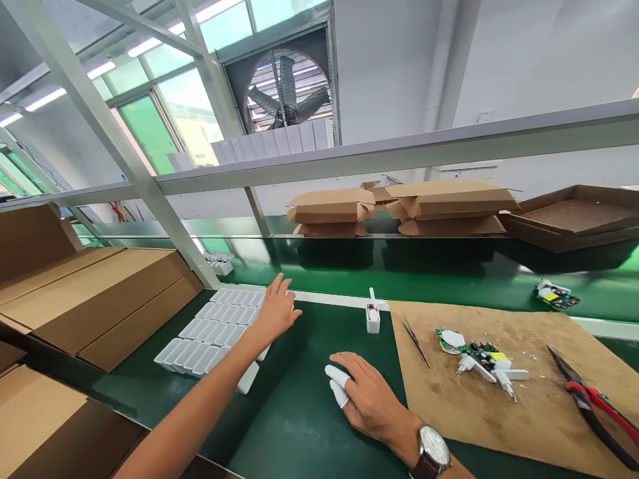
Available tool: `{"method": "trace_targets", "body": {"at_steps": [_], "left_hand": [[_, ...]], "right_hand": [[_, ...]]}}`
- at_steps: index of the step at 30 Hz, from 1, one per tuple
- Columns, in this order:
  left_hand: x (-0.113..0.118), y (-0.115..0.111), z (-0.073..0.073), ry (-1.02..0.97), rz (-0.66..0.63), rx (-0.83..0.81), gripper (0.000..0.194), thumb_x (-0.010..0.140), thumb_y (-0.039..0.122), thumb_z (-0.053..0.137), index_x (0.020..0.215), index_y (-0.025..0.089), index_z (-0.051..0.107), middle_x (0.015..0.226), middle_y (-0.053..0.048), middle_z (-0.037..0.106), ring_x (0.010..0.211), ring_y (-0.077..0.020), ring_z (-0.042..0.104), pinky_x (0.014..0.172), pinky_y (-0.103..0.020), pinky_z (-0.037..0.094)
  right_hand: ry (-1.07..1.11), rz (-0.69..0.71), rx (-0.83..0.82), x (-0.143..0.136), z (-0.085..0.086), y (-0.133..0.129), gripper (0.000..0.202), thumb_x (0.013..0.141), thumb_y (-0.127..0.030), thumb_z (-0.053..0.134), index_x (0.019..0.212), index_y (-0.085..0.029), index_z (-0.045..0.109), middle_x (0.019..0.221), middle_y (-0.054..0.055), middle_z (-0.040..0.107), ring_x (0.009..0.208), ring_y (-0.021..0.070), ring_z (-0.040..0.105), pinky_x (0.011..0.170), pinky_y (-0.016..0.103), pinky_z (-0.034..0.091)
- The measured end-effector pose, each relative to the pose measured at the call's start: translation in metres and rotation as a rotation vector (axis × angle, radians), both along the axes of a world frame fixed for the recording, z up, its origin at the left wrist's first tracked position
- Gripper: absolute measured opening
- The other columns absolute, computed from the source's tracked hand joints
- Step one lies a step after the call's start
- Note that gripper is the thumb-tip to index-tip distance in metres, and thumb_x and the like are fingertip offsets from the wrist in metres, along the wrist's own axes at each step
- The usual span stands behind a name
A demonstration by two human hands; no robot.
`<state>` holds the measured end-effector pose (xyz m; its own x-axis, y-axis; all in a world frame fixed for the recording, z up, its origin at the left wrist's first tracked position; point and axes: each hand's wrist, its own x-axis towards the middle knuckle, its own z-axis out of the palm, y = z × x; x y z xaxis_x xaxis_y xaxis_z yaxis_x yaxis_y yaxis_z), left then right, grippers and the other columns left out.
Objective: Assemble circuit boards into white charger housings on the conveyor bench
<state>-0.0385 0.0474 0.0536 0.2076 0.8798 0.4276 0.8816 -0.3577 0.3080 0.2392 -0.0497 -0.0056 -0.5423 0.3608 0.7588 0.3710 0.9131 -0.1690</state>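
Observation:
My left hand [277,310] reaches forward with its fingers spread and holds nothing. It hovers beside rows of white plastic housings [200,332] on the green bench, and my forearm hides part of them. My right hand [372,402], with white finger cots on two fingers and a watch on the wrist, is low over the bench. Its fingers are loosely bent and apart, with nothing visible in them. Beyond it stands a small white housing [373,319] with parts inside and a white piece sticking up.
On a brown paper mat [464,412] lie tweezers [415,340], circuit boards with white parts [484,356] and red-and-black pliers [592,399]. Another board [555,295] sits behind the mat. Cardboard boxes [114,293] stand at left; more cartons [449,199] line the back under a metal rail.

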Motion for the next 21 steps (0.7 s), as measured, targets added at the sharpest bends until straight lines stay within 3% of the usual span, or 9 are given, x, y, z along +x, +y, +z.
{"method": "trace_targets", "body": {"at_steps": [3, 5, 8, 12, 16, 21], "left_hand": [[-0.024, 0.001, 0.003, 0.054, 0.048, 0.018, 0.019, 0.072, 0.028, 0.079, 0.067, 0.021, 0.062, 0.125, -0.021, 0.066, 0.145, -0.0517, 0.037, 0.112, -0.077, 0.036], [-0.021, -0.001, 0.0, 0.07, 0.02, 0.025, 0.022, 0.071, 0.026, 0.077, 0.061, 0.022, 0.058, 0.117, -0.019, 0.069, 0.141, -0.0493, 0.043, 0.111, -0.073, 0.04], [0.004, -0.011, -0.008, 0.054, -0.086, 0.044, 0.019, 0.076, 0.024, 0.069, 0.061, 0.023, 0.057, 0.117, -0.015, 0.07, 0.138, -0.0426, 0.05, 0.11, -0.064, 0.046], [0.042, -0.03, -0.028, 0.043, -0.285, 0.095, 0.017, 0.087, 0.025, 0.059, 0.07, 0.023, 0.059, 0.123, -0.013, 0.071, 0.125, -0.0364, 0.062, 0.095, -0.054, 0.056], [0.057, -0.04, -0.052, 0.043, -0.392, 0.178, 0.024, 0.097, 0.033, 0.052, 0.077, 0.023, 0.061, 0.118, -0.011, 0.073, 0.111, -0.0298, 0.071, 0.086, -0.044, 0.06], [0.056, -0.045, -0.067, -0.088, -0.318, 0.162, 0.031, 0.095, 0.053, 0.059, 0.103, 0.025, 0.069, 0.123, -0.008, 0.07, 0.102, -0.0255, 0.074, 0.084, -0.036, 0.063]], "right_hand": [[0.011, 0.011, -0.003, 0.0, 0.001, 0.002, 0.037, 0.094, -0.005, 0.049, 0.127, -0.017, 0.059, 0.121, 0.018, 0.069, 0.11, 0.0294, 0.069, 0.088, 0.047, 0.066], [0.03, 0.0, -0.018, 0.001, 0.003, 0.002, 0.038, 0.094, -0.005, 0.049, 0.129, -0.018, 0.058, 0.12, 0.018, 0.068, 0.109, 0.0289, 0.069, 0.087, 0.047, 0.066], [0.055, -0.031, -0.021, 0.005, 0.006, 0.004, 0.042, 0.094, -0.005, 0.05, 0.133, -0.019, 0.056, 0.121, 0.018, 0.068, 0.111, 0.0285, 0.068, 0.088, 0.047, 0.066], [0.102, -0.131, -0.028, 0.018, 0.014, 0.015, 0.049, 0.093, -0.006, 0.051, 0.139, -0.022, 0.052, 0.127, 0.017, 0.066, 0.12, 0.0279, 0.065, 0.095, 0.048, 0.062], [0.19, -0.402, -0.119, 0.055, 0.023, 0.049, 0.043, 0.092, -0.012, 0.054, 0.134, -0.024, 0.058, 0.129, 0.014, 0.065, 0.124, 0.0261, 0.063, 0.105, 0.048, 0.056], [0.258, -0.836, -0.251, 0.136, 0.035, 0.106, 0.039, 0.095, -0.024, 0.05, 0.132, -0.015, 0.058, 0.131, 0.017, 0.061, 0.121, 0.0274, 0.061, 0.105, 0.049, 0.054]]}}
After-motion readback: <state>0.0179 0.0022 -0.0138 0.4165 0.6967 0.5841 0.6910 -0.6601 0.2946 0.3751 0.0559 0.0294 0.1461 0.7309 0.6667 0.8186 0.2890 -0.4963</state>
